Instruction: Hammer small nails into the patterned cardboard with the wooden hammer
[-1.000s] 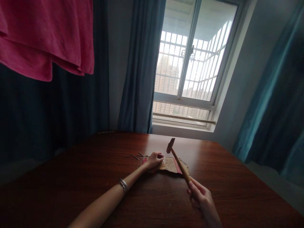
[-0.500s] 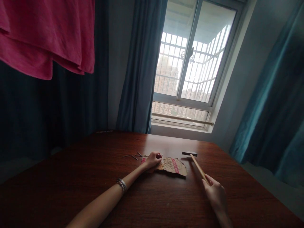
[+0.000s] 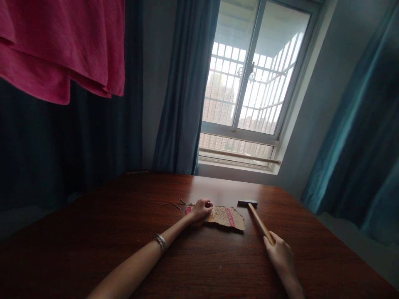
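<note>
A torn piece of cardboard (image 3: 222, 217), tan with pink bands and many small dark holes or marks, lies on the table. My left hand (image 3: 202, 210) rests over its left part, fingers pinched together; what they hold, if anything, is too small to make out. Wrapped round the wooden handle of a hammer (image 3: 257, 219), my right hand (image 3: 279, 251) is to the right of the cardboard. The hammer's dark head points away from me, low over or on the table, apart from the cardboard. Several nails (image 3: 176, 205) lie left of the cardboard.
The brown wooden table (image 3: 199, 265) spreads beneath both hands. Behind it are a window (image 3: 246, 83) with bars outside and blue curtains (image 3: 183, 91). A pink cloth (image 3: 77, 50) hangs at the upper left.
The hammer and my right hand have shifted slightly left, and the head sits a touch lower. My left hand and the cardboard have stayed in place.
</note>
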The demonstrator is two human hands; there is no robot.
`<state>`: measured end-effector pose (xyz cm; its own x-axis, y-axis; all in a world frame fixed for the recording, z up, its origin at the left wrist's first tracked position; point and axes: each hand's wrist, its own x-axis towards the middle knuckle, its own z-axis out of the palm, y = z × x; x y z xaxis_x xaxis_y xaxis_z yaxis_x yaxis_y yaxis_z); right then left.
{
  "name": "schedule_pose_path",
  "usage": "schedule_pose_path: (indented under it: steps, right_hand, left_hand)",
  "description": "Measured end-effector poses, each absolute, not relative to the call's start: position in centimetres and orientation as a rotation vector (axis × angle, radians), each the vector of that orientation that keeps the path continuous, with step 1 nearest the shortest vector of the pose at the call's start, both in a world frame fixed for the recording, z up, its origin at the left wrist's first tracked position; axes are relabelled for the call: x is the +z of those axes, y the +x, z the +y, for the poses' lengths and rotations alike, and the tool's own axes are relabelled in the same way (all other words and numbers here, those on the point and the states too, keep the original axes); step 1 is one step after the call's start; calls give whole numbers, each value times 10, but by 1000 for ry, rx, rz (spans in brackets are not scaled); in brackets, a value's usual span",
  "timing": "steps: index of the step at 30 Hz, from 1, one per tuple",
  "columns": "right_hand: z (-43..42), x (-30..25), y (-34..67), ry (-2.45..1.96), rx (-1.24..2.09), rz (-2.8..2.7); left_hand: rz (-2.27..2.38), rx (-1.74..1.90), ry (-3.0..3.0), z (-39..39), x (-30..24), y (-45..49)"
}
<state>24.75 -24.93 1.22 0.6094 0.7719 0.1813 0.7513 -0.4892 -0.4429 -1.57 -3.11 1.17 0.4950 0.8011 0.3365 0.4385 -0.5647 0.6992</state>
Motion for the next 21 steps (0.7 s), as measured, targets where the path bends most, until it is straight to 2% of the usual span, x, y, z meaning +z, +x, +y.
schedule_pose_path:
  steps: [14,21]
  right_hand:
    - [-247,-4,247,-2466,-117,-1329]
    - [-244,7,232,-2478,-228,-1324]
  left_hand:
    - [996,907,2195,-30,10,-17]
    - [976,911,2196,-30,10,-17]
